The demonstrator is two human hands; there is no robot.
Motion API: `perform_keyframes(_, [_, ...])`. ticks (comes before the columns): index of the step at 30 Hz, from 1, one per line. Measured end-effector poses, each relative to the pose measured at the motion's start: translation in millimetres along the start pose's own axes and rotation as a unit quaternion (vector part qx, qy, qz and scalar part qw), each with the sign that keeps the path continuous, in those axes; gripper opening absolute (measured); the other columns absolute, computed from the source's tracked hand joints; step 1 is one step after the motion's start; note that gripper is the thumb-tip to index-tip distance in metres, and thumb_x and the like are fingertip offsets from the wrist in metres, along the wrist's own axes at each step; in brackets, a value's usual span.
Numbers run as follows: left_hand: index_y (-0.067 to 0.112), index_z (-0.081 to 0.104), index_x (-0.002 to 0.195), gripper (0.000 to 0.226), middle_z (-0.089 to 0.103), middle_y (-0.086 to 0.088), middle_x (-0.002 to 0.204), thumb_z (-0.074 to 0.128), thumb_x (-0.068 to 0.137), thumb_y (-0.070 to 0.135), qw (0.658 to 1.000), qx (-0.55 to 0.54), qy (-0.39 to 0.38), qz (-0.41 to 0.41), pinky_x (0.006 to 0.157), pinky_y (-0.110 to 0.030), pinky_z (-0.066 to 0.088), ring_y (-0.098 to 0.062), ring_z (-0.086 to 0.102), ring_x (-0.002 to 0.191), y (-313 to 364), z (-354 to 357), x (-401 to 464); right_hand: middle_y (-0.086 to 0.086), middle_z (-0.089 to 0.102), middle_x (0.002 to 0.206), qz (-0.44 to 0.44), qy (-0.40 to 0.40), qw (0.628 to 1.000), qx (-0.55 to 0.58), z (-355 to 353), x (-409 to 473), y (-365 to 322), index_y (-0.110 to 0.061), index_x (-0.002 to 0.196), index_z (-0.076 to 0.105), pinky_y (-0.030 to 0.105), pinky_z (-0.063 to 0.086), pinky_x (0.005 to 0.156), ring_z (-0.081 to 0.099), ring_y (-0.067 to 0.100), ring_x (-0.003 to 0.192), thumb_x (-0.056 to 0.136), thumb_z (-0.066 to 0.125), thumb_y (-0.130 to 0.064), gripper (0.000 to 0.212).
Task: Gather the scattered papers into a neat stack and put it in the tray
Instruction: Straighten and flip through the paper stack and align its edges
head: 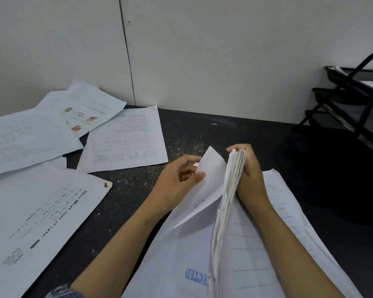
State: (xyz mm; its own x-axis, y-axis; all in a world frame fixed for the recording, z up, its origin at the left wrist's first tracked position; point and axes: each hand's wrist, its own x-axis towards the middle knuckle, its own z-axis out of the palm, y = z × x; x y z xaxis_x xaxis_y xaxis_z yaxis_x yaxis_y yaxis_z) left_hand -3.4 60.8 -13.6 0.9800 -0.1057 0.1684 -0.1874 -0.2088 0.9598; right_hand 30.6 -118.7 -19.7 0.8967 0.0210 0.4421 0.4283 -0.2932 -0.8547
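Note:
A thick bundle of white papers (228, 201) stands on edge on the dark table, above more sheets lying flat (256, 250). My right hand (249, 175) grips the bundle's far top corner from the right. One loose sheet (209, 175) peels off the bundle's left side, and my left hand (181, 179) pinches its edge between thumb and fingers. Scattered sheets lie to the left: a large one near me (41, 214), one in the middle (127, 140), one with coloured pictures (88, 110) and another at far left (24, 138). The black wire tray rack (353, 100) stands at the right.
A white wall runs behind the black speckled table (202, 130). The rack has several tiers, with paper in the top tier. The rack's legs stand on the table at the back right corner.

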Motion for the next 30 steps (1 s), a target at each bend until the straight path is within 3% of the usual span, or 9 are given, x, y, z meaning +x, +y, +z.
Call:
perform_keyframes(3, [0.025, 0.07, 0.096, 0.011, 0.07, 0.011, 0.091, 0.062, 0.092, 0.02, 0.999, 0.015, 0.002, 0.047, 0.073, -0.015, 0.05, -0.005, 0.066, 0.084, 0.8, 0.9, -0.8, -0.014, 0.06, 0.071, 0.02, -0.01, 0.999, -0.028, 2.6, -0.6, 2.2, -0.021, 0.083, 0.06, 0.012, 0.051, 0.061, 0.063, 0.002, 0.071, 0.099, 0.047, -0.011, 0.023])
perform_keyframes(7, [0.02, 0.072, 0.087, 0.042, 0.073, 0.002, 0.092, 0.038, 0.1, 0.04, 0.996, -0.079, -0.029, 0.017, 0.076, -0.028, 0.057, -0.018, 0.069, 0.081, 7.4, 3.5, -6.9, -0.009, 0.054, 0.067, 0.064, 0.039, 0.995, -0.059, 4.1, -1.2, 9.2, -0.029, 0.069, 0.051, 0.003, 0.041, 0.05, 0.058, 0.001, 0.059, 0.1, 0.047, -0.018, 0.032])
perform_keyframes(9, [0.019, 0.07, 0.095, 0.037, 0.071, 0.003, 0.096, 0.041, 0.1, 0.041, 0.997, 0.042, 0.048, 0.041, 0.08, -0.037, 0.057, -0.017, 0.067, 0.085, 1.2, 2.3, -5.2, -0.004, 0.053, 0.07, 0.043, 0.053, 0.997, -0.036, 1.2, -0.7, 7.7, -0.03, 0.072, 0.047, 0.005, 0.041, 0.052, 0.054, -0.005, 0.06, 0.099, 0.046, -0.015, 0.032])
perform_keyframes(11, [0.026, 0.062, 0.108, 0.024, 0.066, 0.008, 0.104, 0.05, 0.095, 0.042, 0.948, 0.296, 0.101, 0.054, 0.087, -0.04, 0.051, -0.012, 0.058, 0.095, -8.9, -3.0, -2.6, 0.003, 0.055, 0.085, 0.033, 0.058, 0.998, 0.008, -1.1, -0.3, 8.9, -0.033, 0.079, 0.048, 0.01, 0.044, 0.063, 0.053, 0.0, 0.073, 0.097, 0.047, -0.012, 0.027])
perform_keyframes(13, [0.029, 0.053, 0.119, 0.036, 0.062, 0.009, 0.115, 0.056, 0.089, 0.048, 0.92, 0.379, 0.096, 0.039, 0.096, -0.04, 0.044, -0.014, 0.051, 0.106, -15.4, -5.9, -1.8, 0.001, 0.055, 0.084, 0.083, 0.071, 0.993, 0.051, 0.4, -1.1, 8.0, -0.03, 0.081, 0.048, 0.005, 0.045, 0.061, 0.056, 0.003, 0.069, 0.096, 0.05, -0.026, 0.016])
perform_keyframes(15, [0.031, 0.046, 0.126, 0.048, 0.062, 0.012, 0.119, 0.063, 0.085, 0.048, 0.938, 0.335, 0.081, 0.046, 0.099, -0.036, 0.039, -0.014, 0.048, 0.111, -19.0, -5.1, -0.4, -0.006, 0.053, 0.076, 0.089, 0.071, 0.993, 0.037, 2.6, -2.1, 8.4, -0.028, 0.081, 0.048, 0.001, 0.044, 0.054, 0.058, -0.004, 0.063, 0.092, 0.052, -0.036, 0.014])
perform_keyframes(18, [0.039, 0.04, 0.13, 0.059, 0.063, 0.017, 0.113, 0.071, 0.08, 0.04, 0.953, 0.296, 0.05, 0.05, 0.095, -0.029, 0.037, -0.009, 0.047, 0.109, -22.6, -2.8, 2.2, -0.007, 0.051, 0.075, 0.026, 0.046, 0.998, -0.028, -0.1, -1.4, 9.0, -0.029, 0.085, 0.049, 0.001, 0.043, 0.057, 0.054, -0.011, 0.063, 0.097, 0.054, -0.016, 0.018])
perform_keyframes(23, [0.052, 0.037, 0.126, 0.067, 0.063, 0.019, 0.085, 0.075, 0.08, 0.02, 0.982, 0.175, 0.029, 0.061, 0.076, -0.001, 0.043, 0.005, 0.06, 0.086, -15.7, 3.4, 0.5, -0.005, 0.059, 0.086, 0.044, 0.013, 0.998, -0.049, 0.9, -0.4, 9.3, -0.021, 0.094, 0.056, 0.006, 0.047, 0.061, 0.06, 0.005, 0.075, 0.099, 0.05, -0.016, 0.009])
perform_keyframes(30, [0.036, 0.049, 0.126, 0.057, 0.066, 0.001, 0.068, 0.078, 0.077, 0.03, 0.998, 0.02, 0.05, 0.036, 0.062, -0.013, 0.049, -0.006, 0.06, 0.061, -0.2, 5.9, -2.1, -0.019, 0.059, 0.063, 0.081, 0.008, 0.994, -0.073, 6.5, -0.8, 14.1, -0.031, 0.069, 0.054, 0.002, 0.042, 0.05, 0.061, -0.011, 0.065, 0.098, 0.05, -0.022, 0.031])
